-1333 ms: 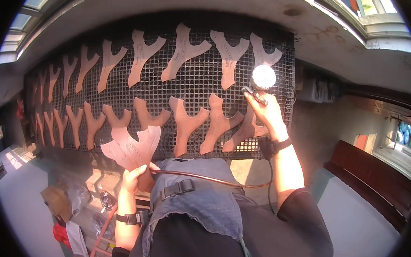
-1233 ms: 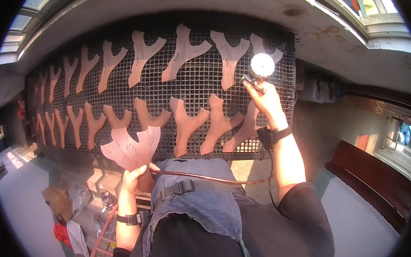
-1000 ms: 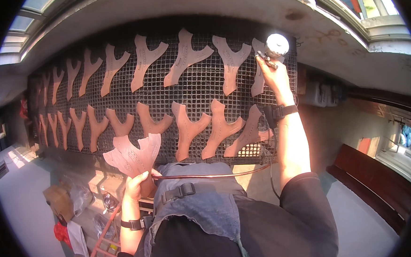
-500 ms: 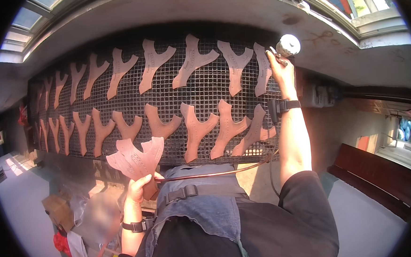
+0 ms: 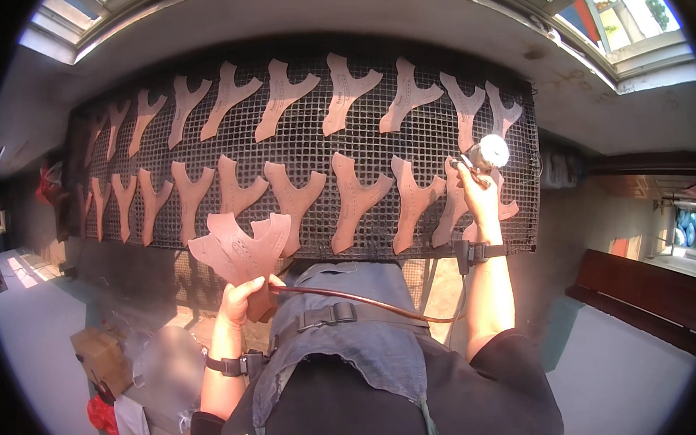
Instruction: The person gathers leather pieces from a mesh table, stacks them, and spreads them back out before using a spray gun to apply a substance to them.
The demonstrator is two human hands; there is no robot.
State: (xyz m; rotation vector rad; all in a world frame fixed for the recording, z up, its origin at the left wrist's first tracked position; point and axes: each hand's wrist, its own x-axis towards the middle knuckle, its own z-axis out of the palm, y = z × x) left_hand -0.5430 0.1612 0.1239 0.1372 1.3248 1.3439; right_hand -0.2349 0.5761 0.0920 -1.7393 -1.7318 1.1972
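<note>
"Where are the hands?"
"Left hand (image 5: 238, 300) grips fanned Y-shaped pieces (image 5: 242, 248) near nine o'clock; right hand (image 5: 481, 201) grasps a spray gun (image 5: 488, 156) at two."
"Any advice?"
"I'd sweep evenly, with the hose (image 5: 369, 293) clear of the laid pieces (image 5: 353, 197)."

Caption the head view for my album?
Left hand holds Y-shaped pieces; right hand holds a spray gun above black mesh.
</note>
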